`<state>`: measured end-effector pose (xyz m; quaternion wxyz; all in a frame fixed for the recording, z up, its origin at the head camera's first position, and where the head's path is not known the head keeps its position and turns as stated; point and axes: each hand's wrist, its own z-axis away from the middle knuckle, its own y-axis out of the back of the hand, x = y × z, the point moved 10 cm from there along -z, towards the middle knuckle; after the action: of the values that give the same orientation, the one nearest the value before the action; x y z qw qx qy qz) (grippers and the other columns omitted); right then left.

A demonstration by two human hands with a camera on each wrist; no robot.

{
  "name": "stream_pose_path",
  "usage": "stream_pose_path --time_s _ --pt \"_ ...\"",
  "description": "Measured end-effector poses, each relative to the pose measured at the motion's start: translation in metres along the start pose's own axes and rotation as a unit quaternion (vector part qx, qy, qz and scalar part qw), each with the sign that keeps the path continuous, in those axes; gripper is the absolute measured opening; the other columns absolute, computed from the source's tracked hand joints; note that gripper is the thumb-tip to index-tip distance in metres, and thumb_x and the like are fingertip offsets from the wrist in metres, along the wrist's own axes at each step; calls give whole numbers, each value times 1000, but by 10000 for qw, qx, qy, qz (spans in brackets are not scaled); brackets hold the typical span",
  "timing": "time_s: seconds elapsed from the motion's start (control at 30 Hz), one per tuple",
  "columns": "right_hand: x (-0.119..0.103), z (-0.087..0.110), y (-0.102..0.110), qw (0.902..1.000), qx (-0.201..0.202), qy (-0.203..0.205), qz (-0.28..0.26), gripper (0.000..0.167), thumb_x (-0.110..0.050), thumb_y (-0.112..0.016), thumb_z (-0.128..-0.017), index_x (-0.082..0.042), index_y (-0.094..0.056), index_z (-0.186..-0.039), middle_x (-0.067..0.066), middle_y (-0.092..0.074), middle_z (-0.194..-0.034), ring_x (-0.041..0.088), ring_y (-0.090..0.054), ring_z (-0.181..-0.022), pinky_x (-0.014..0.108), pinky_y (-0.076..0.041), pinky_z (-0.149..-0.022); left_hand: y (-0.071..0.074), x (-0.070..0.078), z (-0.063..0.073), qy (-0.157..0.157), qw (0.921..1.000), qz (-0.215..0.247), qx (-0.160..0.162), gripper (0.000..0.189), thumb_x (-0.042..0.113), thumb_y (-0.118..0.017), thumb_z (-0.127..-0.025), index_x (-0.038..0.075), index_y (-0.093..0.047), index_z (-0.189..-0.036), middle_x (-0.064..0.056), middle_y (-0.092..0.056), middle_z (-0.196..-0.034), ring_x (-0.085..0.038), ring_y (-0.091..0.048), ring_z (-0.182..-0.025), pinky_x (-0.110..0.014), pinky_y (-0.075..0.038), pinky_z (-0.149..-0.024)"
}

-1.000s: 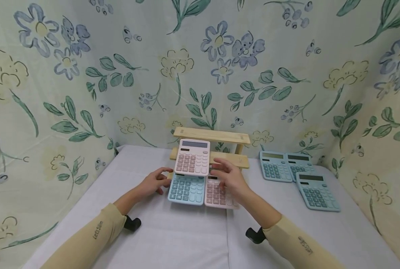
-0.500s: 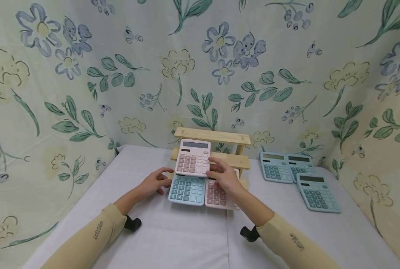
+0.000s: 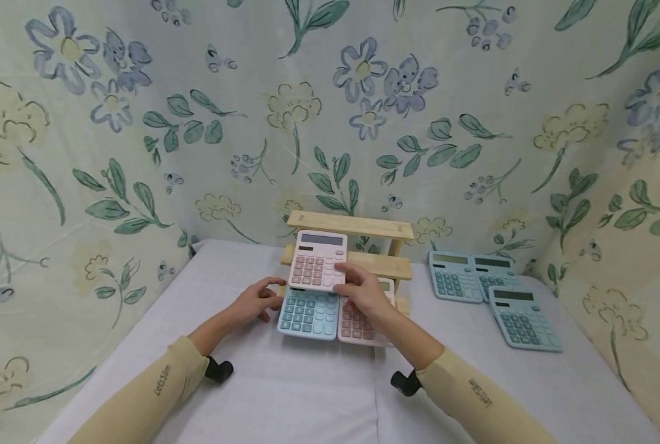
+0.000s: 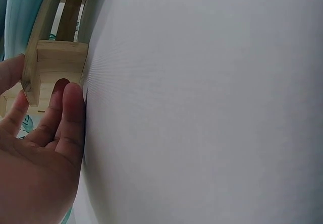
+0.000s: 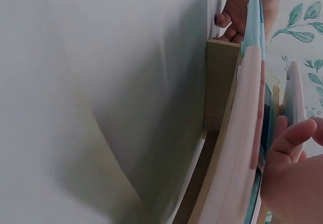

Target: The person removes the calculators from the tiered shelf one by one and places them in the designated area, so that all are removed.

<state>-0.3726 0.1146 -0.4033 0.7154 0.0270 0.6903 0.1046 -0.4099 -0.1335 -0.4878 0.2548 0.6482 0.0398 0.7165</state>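
In the head view an upper pink calculator (image 3: 318,261) leans on the middle level of a wooden rack (image 3: 382,265). My right hand (image 3: 365,295) pinches its lower right edge; in the right wrist view, fingers (image 5: 295,138) lie on both sides of this pink calculator (image 5: 297,90). Below it, a blue calculator (image 3: 309,313) and a second pink calculator (image 3: 363,327) stand side by side on the rack; the right hand partly covers the lower pink one. My left hand (image 3: 253,300) stays at the rack's left end, where its fingertips (image 4: 74,95) touch the wood.
Several blue calculators (image 3: 524,317) lie grouped on the right of the white-covered table (image 3: 307,394). The rack's top bar (image 3: 352,224) stands before a floral curtain (image 3: 230,123). A black wrist camera (image 3: 406,383) hangs under each forearm.
My right hand has moved left, from beside the upper pink calculator onto its lower right edge, and now pinches it. The left hand and the calculators have not visibly shifted.
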Motion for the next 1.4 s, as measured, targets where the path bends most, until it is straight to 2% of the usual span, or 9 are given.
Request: stream_pose_path --time_s 0.2,0.5,0.7,0.9,1.27,1.4 --pt "4 0 -5 9999 -22 -36 -107 52 -9 -74 -88 -27 -62 -136 4 -62 -130 18 -60 -100 25 -50 -69 -1 -7 1 66 10000 4 -1 49 31 -67 -97 28 -49 -143 -7 -68 -103 -22 -63 -85 -32 -54 -70" --pt "5 -1 2 9997 137 -4 -225 51 -12 -76 -87 -29 -63 -133 5 -62 -125 19 -60 -99 26 -51 -77 -2 0 -2 0 10000 -8 -4 49 32 -66 -97 30 -49 -143 -6 -68 -104 -23 -62 -80 -32 -53 -70" --pt "5 1 5 9993 128 -41 -338 52 -13 -77 -87 -30 -62 -134 3 -61 -127 20 -60 -106 27 -52 -83 -2 0 -3 16 10000 19 -42 49 31 -67 -97 29 -49 -143 -7 -68 -105 -24 -62 -81 -32 -53 -70" --pt "-1 1 8 9985 20 4 -554 50 -13 -76 -88 -29 -63 -133 6 -61 -128 21 -61 -104 29 -53 -80 0 1 -4 0 10000 15 -31 49 32 -66 -97 29 -49 -143 -6 -68 -106 -24 -62 -80 -32 -53 -70" --pt "-1 7 15 9954 15 -241 -922 53 -15 -77 -87 -30 -61 -136 5 -61 -130 19 -61 -107 26 -44 -76 1 3 -2 64 10000 26 -21 48 31 -66 -97 29 -49 -143 -7 -67 -105 -24 -61 -77 -32 -53 -70" --pt "-5 11 18 9944 -18 -201 -1036 54 -15 -76 -89 -29 -60 -138 6 -59 -131 19 -59 -109 28 -43 -82 2 3 -3 74 10000 29 -30 48 31 -66 -97 30 -50 -142 -6 -68 -105 -24 -62 -76 -32 -53 -70"
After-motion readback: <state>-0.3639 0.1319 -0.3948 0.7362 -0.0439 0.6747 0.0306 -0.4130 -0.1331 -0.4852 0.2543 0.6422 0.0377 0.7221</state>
